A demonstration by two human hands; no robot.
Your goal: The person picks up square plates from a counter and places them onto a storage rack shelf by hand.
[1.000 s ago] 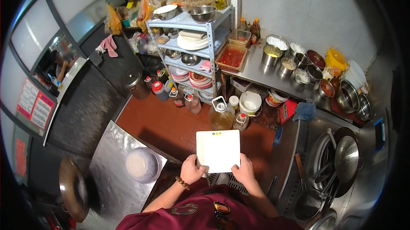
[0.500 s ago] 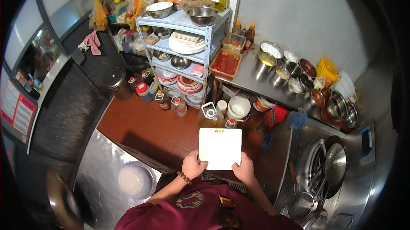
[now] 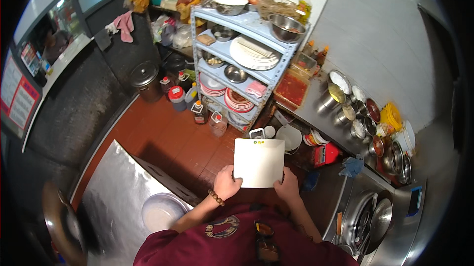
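In front of my chest I carry a flat, square white plate [image 3: 259, 165] with a small green and yellow print near its far edge. My left hand [image 3: 227, 183], with a beaded bracelet at its wrist, grips the near left corner, thumb on top. At the near right corner my right hand [image 3: 287, 185] holds on the same way. The fingers under the plate are hidden. Nothing lies on the plate. Beyond it stands a blue metal shelf rack [image 3: 276, 40] with stacked white plates [image 3: 254, 55] and metal bowls.
A steel table [image 3: 116, 192] with a pale round bowl [image 3: 164, 212] is at left. Bottles and jugs [image 3: 199, 111] stand on the red tiled floor [image 3: 153, 135]. Along the right run a steel counter [image 3: 321, 118] with several bowls and a stove with a wok [image 3: 382, 221].
My view has turned to the left, so the rack sits farther right in the picture. The plate stays in both hands and appears slightly higher in the picture.
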